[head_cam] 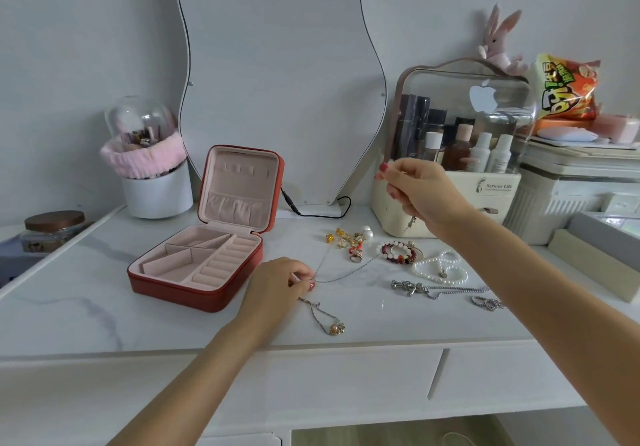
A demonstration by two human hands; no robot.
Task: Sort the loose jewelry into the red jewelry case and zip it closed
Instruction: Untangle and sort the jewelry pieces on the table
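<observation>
Pinching thin silver chain necklace (341, 275) between left hand (277, 284) low and right hand (420, 191) raised, stretched untangled beside empty open red zip-around jewelry case (194, 265).

Bare table (86, 282) lies left of the open red case (194, 265); loose jewelry (398, 258) crowds its right.

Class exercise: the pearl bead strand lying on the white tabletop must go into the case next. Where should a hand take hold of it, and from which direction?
Pinch the pearl bead strand from above at its outer loop, on the side away from the red-and-white beaded bracelet. It lies flat and limp, so only a top-down pinch gets under it.
</observation>
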